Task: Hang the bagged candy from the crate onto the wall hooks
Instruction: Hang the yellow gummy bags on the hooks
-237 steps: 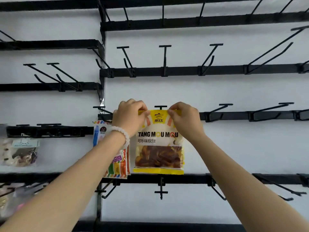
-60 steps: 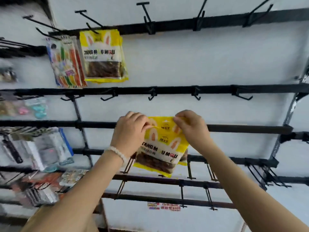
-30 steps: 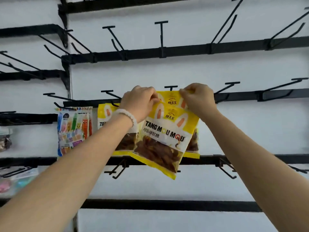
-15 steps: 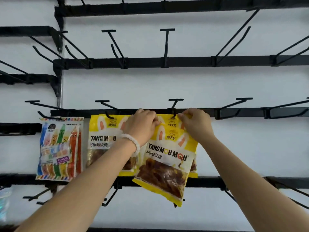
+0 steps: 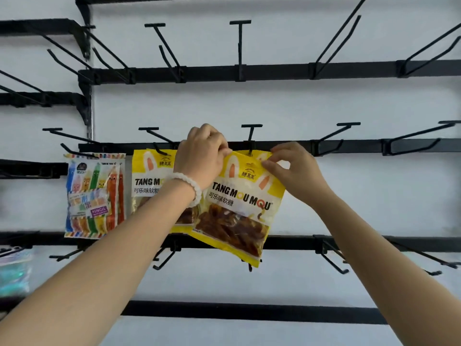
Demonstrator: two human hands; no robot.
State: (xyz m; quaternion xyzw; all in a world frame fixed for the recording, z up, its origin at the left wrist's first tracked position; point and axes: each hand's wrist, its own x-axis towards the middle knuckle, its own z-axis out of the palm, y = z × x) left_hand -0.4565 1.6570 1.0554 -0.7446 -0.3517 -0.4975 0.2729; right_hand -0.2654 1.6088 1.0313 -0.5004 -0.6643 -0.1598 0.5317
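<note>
I hold a yellow candy bag (image 5: 239, 206) printed "TANG MOU MOU" up against the wall rack. My left hand (image 5: 203, 156), with a white bead bracelet on the wrist, pinches its top left corner. My right hand (image 5: 293, 168) pinches the top right corner. The bag hangs tilted, its top edge at the tip of a black T-ended hook (image 5: 250, 138). Whether the hook passes through the bag's hole is hidden. A second identical yellow bag (image 5: 149, 176) hangs on the hook to the left, partly behind my left arm. The crate is out of view.
A bag of coloured pencil-shaped sweets (image 5: 94, 193) hangs further left. Black rails (image 5: 349, 71) cross the white wall in rows, with several bare hooks (image 5: 344, 133) to the right, above and below. A shiny packet (image 5: 15, 270) sits at the lower left edge.
Over the last second both hands lifted the yellow bag and brought its top edge up to the middle hook. The bag stays tilted.
</note>
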